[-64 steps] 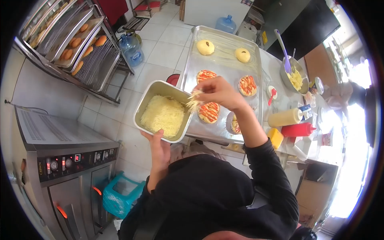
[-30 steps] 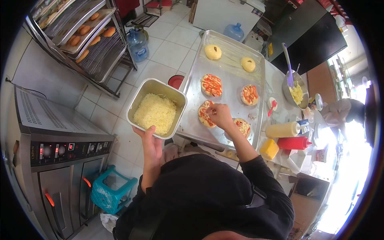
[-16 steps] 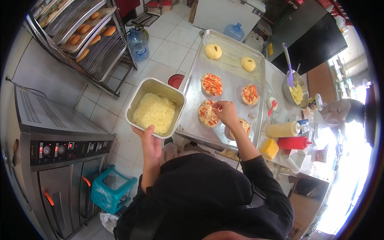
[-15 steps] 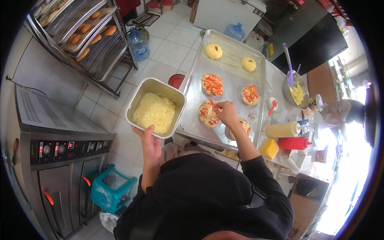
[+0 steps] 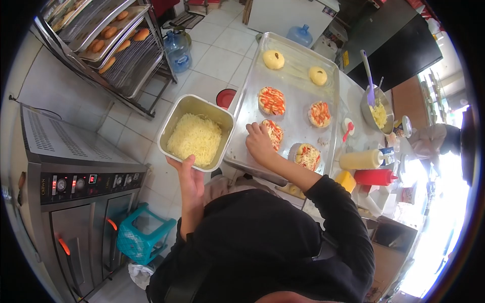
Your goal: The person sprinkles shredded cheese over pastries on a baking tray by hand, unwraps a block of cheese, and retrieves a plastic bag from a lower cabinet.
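Observation:
My left hand [image 5: 188,174] grips the near side of a square metal pan [image 5: 228,146], which holds a heap of grated cheese [image 5: 194,136]. My right hand [image 5: 260,144] is over the near left of a large baking tray [image 5: 242,154], its fingers curled together; whatever they hold is hidden. Under and beside it, a topped bun [image 5: 274,135] with red sauce is partly covered by the hand. To its right, another bun [image 5: 307,156] in a paper cup carries shredded cheese. Two more sauced buns [image 5: 272,101] [image 5: 320,114] lie farther up.
Two plain dough rounds [image 5: 273,59] [image 5: 318,76] occupy the tray's far end. Right of it stand a steel bowl [image 5: 365,112] with a spatula, a cream bottle [image 5: 360,159] and a red bottle [image 5: 375,177]. An oven [image 5: 86,202] and bread rack [image 5: 136,83] are left.
My right hand has moved left across the sauced bun, away from where it held cheese strands at the bun's right side. My left hand still holds the pan. The view has shifted slightly.

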{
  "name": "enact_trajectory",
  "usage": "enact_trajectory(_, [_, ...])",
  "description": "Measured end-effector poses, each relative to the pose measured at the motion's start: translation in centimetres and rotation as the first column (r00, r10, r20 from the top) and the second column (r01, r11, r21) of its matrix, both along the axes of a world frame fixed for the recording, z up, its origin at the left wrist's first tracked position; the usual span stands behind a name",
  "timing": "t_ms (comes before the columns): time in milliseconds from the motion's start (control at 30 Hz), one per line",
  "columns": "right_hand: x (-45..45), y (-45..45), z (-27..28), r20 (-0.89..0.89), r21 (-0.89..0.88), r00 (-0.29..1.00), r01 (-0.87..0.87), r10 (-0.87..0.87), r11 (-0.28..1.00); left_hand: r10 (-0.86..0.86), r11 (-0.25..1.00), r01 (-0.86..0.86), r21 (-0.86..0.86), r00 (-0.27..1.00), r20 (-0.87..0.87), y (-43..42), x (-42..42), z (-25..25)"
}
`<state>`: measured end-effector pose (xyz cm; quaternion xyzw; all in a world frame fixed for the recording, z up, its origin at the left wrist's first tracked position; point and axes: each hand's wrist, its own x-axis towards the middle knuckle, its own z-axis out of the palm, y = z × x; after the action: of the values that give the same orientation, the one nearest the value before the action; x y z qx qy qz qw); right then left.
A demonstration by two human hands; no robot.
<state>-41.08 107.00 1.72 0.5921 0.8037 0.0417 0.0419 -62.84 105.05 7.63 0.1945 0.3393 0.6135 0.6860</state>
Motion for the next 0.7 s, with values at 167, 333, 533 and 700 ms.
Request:
enact_trajectory(167, [-0.8,-0.1,-1.4,0.079,0.054,0.996,-0.039,0.034,0.998,0.053,0.999,-0.054,-0.009,0.997,-0.053,-0.2,0.2,0.2])
enact_trajectory(333, [-1.3,0.0,-1.8,0.024,0.067,1.000,0.002,-0.004,0.998,0.056,0.998,-0.056,0.011,0.996,-0.064,-0.1,0.0,-0.4])
enact_trajectory(533, [3.7,0.6,2.0,-0.526,-0.024,0.825,0.227,-0.205,0.974,0.022,1.000,-0.021,0.020,1.000,-0.017,0.1,-0.1,-0.1])
enact_trajectory(700, [8.1,0.2,1.3,-0.688,-0.109,0.674,0.269,-0.268,0.957,-0.008,1.000,0.008,0.020,1.000,-0.008,0.4,0.4,0.3])
